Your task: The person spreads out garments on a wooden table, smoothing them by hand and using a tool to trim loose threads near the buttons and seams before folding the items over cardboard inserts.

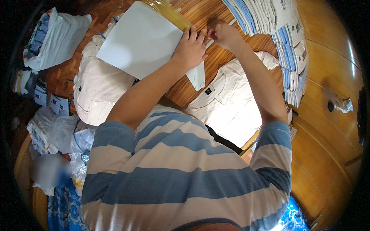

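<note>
My left hand (190, 48) lies with its fingers stretched out on the corner of a yellowish clear plastic stack (169, 13) and the edge of a large white sheet (140, 40). Close beside it, my right hand (225, 36) is closed in a pinch near the same corner; what its fingers hold, if anything, is too small to make out. A narrow white piece (197, 77) pokes out below my left wrist. Under my right forearm a cream shirt (231, 104) with a dark neck label is spread on the wooden table (185, 90).
Tall stacks of folded cream and blue garments (291, 57) stand at the right. More cream shirts (102, 88) are piled at the left, partly under the white sheet. On the parquet floor are a white plastic sack (63, 36) of blue garments and several clear bags (58, 127).
</note>
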Demonstrator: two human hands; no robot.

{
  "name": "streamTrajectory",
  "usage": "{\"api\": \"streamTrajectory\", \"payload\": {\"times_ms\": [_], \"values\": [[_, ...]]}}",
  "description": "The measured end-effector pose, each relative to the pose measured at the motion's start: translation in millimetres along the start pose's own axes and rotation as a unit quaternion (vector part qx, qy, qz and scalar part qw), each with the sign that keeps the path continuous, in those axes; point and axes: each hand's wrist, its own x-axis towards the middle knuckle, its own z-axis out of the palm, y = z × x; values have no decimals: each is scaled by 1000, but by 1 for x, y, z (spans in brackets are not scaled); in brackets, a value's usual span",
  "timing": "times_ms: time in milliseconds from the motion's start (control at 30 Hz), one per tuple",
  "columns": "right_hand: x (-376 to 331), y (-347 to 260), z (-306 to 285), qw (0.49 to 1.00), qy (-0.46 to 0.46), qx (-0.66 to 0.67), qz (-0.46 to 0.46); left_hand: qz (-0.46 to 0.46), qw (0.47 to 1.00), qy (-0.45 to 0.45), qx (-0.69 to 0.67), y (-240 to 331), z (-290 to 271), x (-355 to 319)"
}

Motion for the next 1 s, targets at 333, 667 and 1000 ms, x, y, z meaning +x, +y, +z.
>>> {"api": "streamTrajectory", "payload": {"times_ms": [333,667,1000], "values": [[-68,18,44,943,321,63,-61,-14,998,-46,30,26,-3,11],[-260,-30,43,640,388,658,88,-11,800,9,-600,96,-73,2],[-357,-35,81,573,455,661,169,-79,693,-167,-697,212,-91,-17]]}}
